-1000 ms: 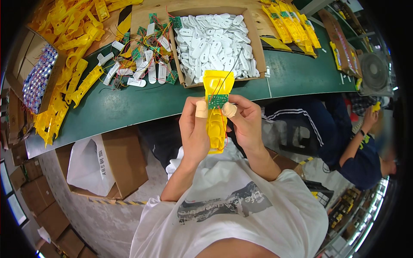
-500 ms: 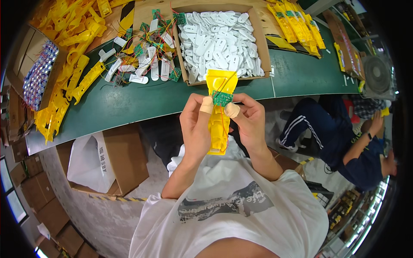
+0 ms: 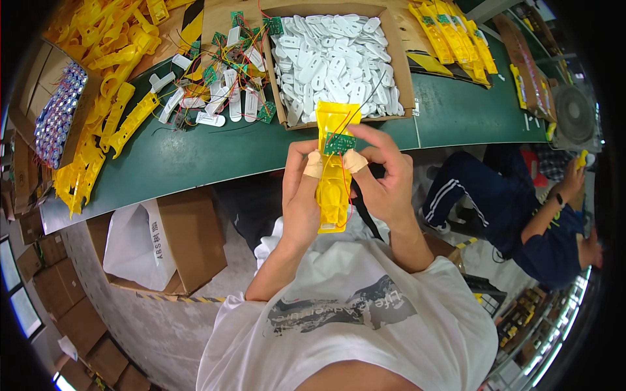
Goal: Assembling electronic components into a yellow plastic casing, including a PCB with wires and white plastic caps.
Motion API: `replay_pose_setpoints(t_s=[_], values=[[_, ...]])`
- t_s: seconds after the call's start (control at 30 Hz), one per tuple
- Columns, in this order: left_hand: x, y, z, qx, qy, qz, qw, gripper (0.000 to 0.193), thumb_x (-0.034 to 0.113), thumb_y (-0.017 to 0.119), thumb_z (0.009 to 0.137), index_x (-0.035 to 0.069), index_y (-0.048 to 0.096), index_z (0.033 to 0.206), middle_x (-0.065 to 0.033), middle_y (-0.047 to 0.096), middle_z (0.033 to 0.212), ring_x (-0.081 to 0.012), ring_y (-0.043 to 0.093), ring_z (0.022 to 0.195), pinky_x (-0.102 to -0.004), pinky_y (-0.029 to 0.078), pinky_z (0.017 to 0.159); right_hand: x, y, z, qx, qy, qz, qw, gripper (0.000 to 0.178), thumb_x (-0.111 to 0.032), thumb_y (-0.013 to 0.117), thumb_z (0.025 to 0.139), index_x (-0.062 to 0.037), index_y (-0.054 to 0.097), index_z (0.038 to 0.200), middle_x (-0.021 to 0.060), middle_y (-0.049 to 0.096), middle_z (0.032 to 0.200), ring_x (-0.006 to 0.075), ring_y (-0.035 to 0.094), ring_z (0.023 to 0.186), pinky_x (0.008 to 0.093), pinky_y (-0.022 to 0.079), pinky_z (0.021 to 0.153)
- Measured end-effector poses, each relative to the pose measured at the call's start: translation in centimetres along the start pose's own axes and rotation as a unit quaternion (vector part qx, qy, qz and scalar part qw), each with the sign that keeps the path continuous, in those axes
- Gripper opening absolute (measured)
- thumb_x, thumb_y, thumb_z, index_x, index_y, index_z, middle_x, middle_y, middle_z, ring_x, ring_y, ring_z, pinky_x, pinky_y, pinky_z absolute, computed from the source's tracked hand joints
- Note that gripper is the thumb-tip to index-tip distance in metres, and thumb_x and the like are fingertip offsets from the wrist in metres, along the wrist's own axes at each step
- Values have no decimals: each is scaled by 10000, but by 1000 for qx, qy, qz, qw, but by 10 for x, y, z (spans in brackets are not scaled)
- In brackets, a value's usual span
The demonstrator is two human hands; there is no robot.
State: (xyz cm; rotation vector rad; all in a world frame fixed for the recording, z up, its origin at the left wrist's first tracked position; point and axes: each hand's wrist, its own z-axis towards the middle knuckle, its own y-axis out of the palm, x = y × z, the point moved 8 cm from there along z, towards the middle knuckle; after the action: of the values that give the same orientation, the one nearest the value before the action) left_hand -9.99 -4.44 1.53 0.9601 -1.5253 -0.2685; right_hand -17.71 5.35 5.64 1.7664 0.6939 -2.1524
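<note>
- Yellow shell (image 3: 334, 179) is held upright in front of the chest, just off the near edge of the green tabletop (image 3: 195, 156), with the small green board (image 3: 340, 143) seated near its top.
- Over the last second little has shifted: shell and board sit as before, and the hands have only closed in slightly, so the fitting looks to be in its pressing-in stage.
- Left hand (image 3: 301, 195) wraps the shell's side, its grip pressed on it, taped thumb against the edge.
- Right hand (image 3: 385, 176) pinches the board between taped thumb and fingers.
- Thin wires (image 3: 357, 111) run up from the board; their ends are hard to trace.
- Shell's back and the board's underside are hidden.
</note>
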Motion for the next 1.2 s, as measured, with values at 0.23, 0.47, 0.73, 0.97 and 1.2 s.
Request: replay_pose_setpoints(t_s=[0.23,0.47,0.73,0.97,1.2], values=[[7,7,-4,-1,-10,54,998,199,193,351,1027,79,424,1172,-138,629,879,-193,639,599,-272,517,480,6,-3,6,-75,-63,-5,995,295,-133,678,882,-11,618,1144,63,678,692,84,640,607,225,486,576],[7,4,-3,18,22,64,998,203,198,357,1026,82,430,1176,-140,627,873,-198,639,592,-268,513,453,0,-7,7,-36,-109,11,993,286,-98,700,849,-11,649,1116,78,699,766,105,668,664,224,501,612],[2,2,-4,16,-24,44,999,209,177,354,1015,70,437,1175,-151,628,869,-210,644,583,-280,519,440,-5,-11,9,-57,-124,-28,990,297,-63,721,811,-16,671,1100,92,705,822,136,689,677,249,523,623],[2,-1,-3,32,-23,56,998,216,165,352,1005,49,445,1162,-161,630,866,-217,645,576,-280,519,435,-15,-11,10,-79,-144,-74,984,311,-61,735,796,-28,677,1100,88,694,800,146,676,657,255,525,605],[4,4,-2,9,-20,73,997,209,174,376,1006,47,453,1154,-153,635,873,-216,645,580,-284,525,453,-14,-15,12,-97,-129,-65,985,337,-61,754,778,-36,683,1106,82,679,772,153,656,665,261,524,610]])
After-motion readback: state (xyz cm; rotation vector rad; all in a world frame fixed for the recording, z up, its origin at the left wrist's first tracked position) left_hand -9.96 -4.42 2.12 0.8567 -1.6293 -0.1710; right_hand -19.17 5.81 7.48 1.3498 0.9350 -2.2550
